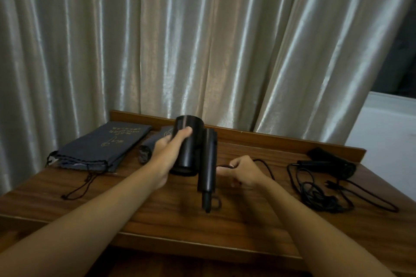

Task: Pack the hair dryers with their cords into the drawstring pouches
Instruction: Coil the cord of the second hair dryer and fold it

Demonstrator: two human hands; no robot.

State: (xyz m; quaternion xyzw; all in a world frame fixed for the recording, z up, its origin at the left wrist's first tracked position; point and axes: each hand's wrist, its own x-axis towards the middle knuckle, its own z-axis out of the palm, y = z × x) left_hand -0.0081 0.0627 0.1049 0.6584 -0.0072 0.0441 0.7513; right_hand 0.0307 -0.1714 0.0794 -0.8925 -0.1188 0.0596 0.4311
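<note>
Left hand: The left hand (167, 153) is curled round the barrel of a black hair dryer (189, 146), thumb lying across the top, and holds it raised above the wooden surface (144, 207).

Right hand: The right hand (244, 173) pinches a stretch of the dryer's cord (264, 165) between curled fingers, just right of the dryer's handle.

Dryer's lie: The barrel's long axis runs away from the person, far end tilted up toward the curtain. The folded handle (208, 164) lies alongside it on the right, pointing back at the person.

Key relation: The cord loops out from the right hand to the right and behind it, while the dryer sits between the two hands. The right hand is nearer the cord; the left is nearer the pouches. Gathering the cord, in my judgement, means drawing it leftward toward the handle.

Pouches: A flat dark drawstring pouch (101, 148) lies at the far left of the surface, mouth toward the person and strings trailing. A second pouch (155, 141), partly hidden behind the left hand, lies just beside it and looks filled, though I cannot tell with what.

Other dryer: A second hair dryer (326, 159) rests at the far right, well apart from both hands, its loose cord (319, 195) tangled in front of it.

Backdrop: A pale, shiny curtain (202, 40) hangs behind the surface.
</note>
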